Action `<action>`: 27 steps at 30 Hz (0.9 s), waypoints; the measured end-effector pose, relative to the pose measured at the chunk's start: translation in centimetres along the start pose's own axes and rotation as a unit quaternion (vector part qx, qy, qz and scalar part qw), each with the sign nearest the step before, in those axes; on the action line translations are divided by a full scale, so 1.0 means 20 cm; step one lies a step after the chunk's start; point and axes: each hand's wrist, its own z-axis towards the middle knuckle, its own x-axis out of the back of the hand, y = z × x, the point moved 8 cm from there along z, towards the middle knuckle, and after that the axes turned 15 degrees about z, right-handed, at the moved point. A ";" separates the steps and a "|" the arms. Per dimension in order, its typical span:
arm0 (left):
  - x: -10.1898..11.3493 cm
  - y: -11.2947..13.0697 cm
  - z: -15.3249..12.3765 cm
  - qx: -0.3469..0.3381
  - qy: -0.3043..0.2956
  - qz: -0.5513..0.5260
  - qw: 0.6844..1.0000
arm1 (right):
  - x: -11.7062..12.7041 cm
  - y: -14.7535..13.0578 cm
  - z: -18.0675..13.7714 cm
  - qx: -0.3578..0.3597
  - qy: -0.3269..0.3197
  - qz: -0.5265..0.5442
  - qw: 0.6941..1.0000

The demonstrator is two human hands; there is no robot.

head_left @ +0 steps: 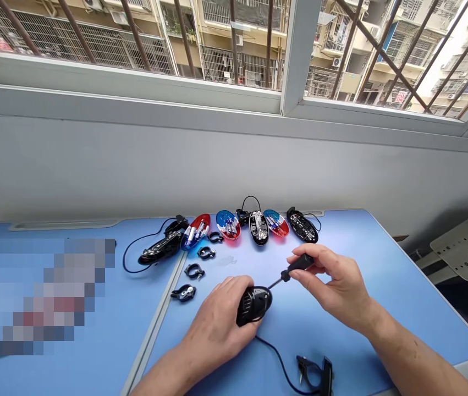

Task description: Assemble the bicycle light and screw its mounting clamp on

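Observation:
My left hand (219, 322) is closed around a black oval device housing (254, 304) resting on the blue table (382, 308). My right hand (335, 283) grips the black handle of a small screwdriver (295, 268), its tip set against the housing's top edge. A black cable (277, 360) runs from the housing to a black clamp bracket (316, 373) at the table's front edge.
Along the back lie red and blue lens covers (229, 224), open black housings (302, 225) and another black unit with a cable (160, 248). Several black clamp rings (194, 271) lie left of my hands. A grey wall and a barred window stand behind; a blurred patch covers the left table.

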 end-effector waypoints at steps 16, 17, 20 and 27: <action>-0.01 0.05 -0.01 -0.049 -0.013 0.005 0.999 | -0.06 -0.01 -0.02 0.005 -0.047 0.002 0.999; -0.01 0.05 0.00 -0.048 -0.014 0.007 0.999 | -0.06 -0.02 -0.02 0.007 -0.053 0.001 0.999; -0.01 0.05 0.00 -0.048 -0.018 0.018 0.999 | -0.08 -0.02 -0.02 0.015 -0.069 -0.005 0.997; -0.01 0.06 -0.01 -0.040 -0.047 0.029 0.998 | -0.09 -0.04 -0.04 0.045 -0.088 -0.019 0.995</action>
